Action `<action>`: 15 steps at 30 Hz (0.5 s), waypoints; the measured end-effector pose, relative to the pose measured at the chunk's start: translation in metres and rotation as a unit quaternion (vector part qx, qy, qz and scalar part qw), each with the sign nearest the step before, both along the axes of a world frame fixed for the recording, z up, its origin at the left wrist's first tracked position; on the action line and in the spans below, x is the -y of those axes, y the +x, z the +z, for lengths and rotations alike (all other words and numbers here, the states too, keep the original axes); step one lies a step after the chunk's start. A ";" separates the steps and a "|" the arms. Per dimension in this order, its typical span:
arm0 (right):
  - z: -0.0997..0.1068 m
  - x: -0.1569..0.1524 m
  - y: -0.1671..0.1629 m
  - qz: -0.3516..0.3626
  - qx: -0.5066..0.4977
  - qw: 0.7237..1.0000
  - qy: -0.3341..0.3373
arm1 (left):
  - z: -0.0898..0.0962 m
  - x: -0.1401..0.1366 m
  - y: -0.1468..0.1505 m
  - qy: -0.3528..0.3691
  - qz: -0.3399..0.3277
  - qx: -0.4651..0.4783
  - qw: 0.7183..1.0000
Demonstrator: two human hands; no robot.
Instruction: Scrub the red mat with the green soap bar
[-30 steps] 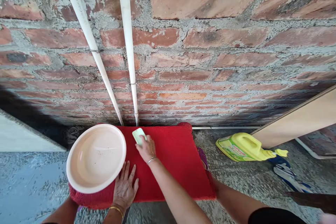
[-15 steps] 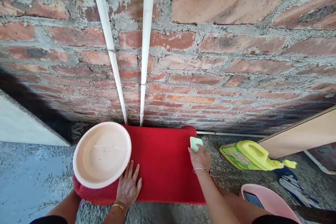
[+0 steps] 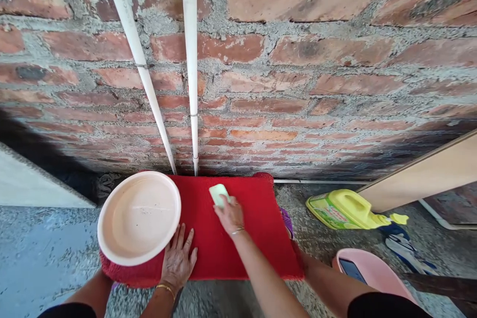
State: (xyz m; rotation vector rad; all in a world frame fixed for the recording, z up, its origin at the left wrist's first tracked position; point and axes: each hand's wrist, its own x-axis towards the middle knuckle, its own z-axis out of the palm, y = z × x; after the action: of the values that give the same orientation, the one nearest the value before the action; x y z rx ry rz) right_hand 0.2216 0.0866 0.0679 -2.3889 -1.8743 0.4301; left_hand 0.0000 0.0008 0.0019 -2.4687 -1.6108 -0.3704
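Observation:
A red cloth (image 3: 257, 248) with a shaggy underside lies spread over a low support in front of me. My right hand (image 3: 231, 216) is closed on a pale green rounded block (image 3: 218, 194), perhaps a brush or soap, against the middle of the cloth. Its underside is hidden. My left hand (image 3: 178, 258) lies flat on the cloth with fingers stretched, close to the rim of a round cream basin (image 3: 139, 218). The basin stands on the cloth's left end with some dark specks inside.
A brick wall (image 3: 272, 104) with two white pipes (image 3: 192, 59) rises behind the cloth. On the floor to the right are a yellow detergent bottle (image 3: 341, 208), a pink tub (image 3: 380, 273) with a phone (image 3: 352, 269) and blue-white shoes (image 3: 406, 253).
My right hand has moved left with the pale green block, from the cloth's right edge to its middle. My left hand stays flat near the basin. The view has shifted slightly.

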 end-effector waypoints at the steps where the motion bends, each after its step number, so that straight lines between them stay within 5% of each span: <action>1: -0.001 0.008 0.033 -0.043 0.023 0.999 0.004 | 0.000 0.000 0.000 0.000 0.000 0.003 1.000; 4: -0.001 0.028 0.114 -0.192 0.088 0.977 0.016 | -0.001 0.001 0.000 0.003 -0.005 0.008 1.000; 7: 0.000 0.026 0.120 -0.234 0.092 0.967 0.038 | -0.001 0.001 0.000 0.002 -0.006 0.009 1.000; 11: 0.003 -0.014 0.011 -0.047 -0.011 0.997 0.068 | -0.001 0.001 0.000 -0.005 0.000 -0.001 1.000; 15: 0.007 -0.053 -0.093 0.111 -0.061 0.992 0.027 | 0.001 0.000 0.000 -0.013 -0.001 -0.017 1.000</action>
State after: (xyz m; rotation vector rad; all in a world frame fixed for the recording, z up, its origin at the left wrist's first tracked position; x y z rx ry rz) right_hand 0.1284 0.1399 0.0747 -2.0783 -2.0738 0.5206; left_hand 0.0002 0.0010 0.0026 -2.4811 -1.6107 -0.3072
